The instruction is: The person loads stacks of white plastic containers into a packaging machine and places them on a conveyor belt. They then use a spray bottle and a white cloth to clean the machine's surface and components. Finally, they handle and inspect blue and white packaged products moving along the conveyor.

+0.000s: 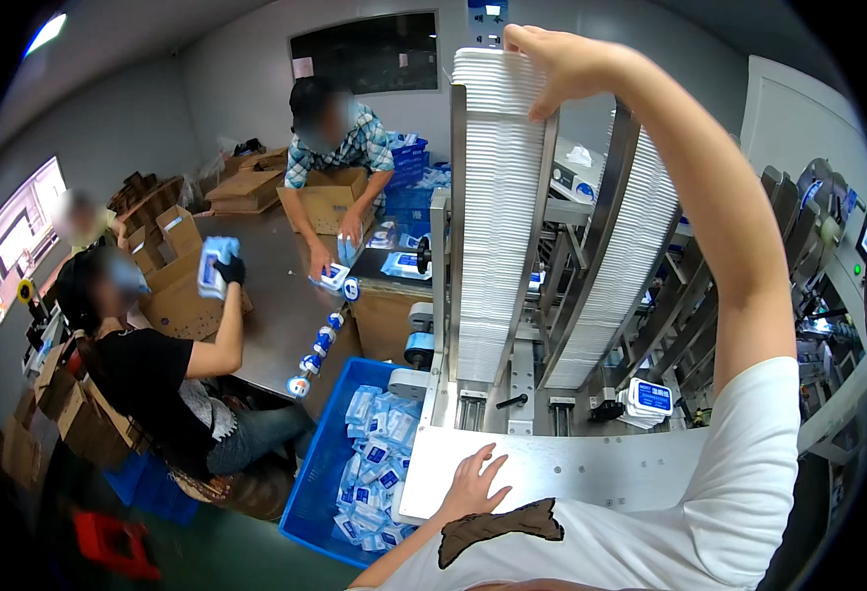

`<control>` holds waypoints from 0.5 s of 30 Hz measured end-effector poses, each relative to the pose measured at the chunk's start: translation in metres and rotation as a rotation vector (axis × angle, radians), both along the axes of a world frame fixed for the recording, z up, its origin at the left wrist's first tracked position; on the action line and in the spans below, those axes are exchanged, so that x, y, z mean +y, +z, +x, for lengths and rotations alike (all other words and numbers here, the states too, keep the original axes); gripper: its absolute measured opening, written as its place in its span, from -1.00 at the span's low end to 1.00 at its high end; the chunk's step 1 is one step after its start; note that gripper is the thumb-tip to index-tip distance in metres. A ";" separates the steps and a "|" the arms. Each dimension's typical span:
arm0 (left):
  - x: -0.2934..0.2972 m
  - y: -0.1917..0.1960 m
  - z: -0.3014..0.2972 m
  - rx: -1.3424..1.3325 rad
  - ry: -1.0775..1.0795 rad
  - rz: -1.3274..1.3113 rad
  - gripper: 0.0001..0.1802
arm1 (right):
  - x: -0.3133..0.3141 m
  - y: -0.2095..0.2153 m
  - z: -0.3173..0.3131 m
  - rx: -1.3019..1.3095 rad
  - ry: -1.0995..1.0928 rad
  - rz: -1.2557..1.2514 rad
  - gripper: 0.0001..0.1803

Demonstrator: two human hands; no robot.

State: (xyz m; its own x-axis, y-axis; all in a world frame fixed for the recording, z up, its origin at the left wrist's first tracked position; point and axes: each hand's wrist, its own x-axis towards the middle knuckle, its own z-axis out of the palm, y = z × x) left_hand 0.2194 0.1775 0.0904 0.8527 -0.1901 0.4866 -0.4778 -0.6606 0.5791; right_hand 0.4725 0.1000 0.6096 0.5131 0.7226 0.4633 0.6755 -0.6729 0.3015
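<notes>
My right hand (564, 71) curves over the white stack (493, 217) beneath it, whether gripping I cannot tell, while my left hand (472, 489) spreads, unclenched, over the metal plate (606, 468).

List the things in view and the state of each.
Left hand: open, resting on the white plate.
Right hand: curved at the left stack's top.
Left stack: white, tall, upright.
Blue crate: filled with loose packs.
Cardboard box: open, flap raised.
Green light: lit.
Ceiling lamp: lit.
</notes>
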 end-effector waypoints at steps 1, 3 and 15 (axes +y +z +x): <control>-0.001 0.000 0.000 0.026 -0.002 -0.008 -0.41 | 0.001 0.003 0.003 0.045 -0.026 -0.002 -0.16; -0.002 -0.001 0.001 0.034 0.009 0.031 -0.42 | 0.004 0.008 0.010 0.050 0.004 0.008 -0.16; -0.003 -0.001 0.000 0.048 -0.011 0.106 -0.47 | -0.005 0.001 0.052 0.427 0.230 0.444 -0.25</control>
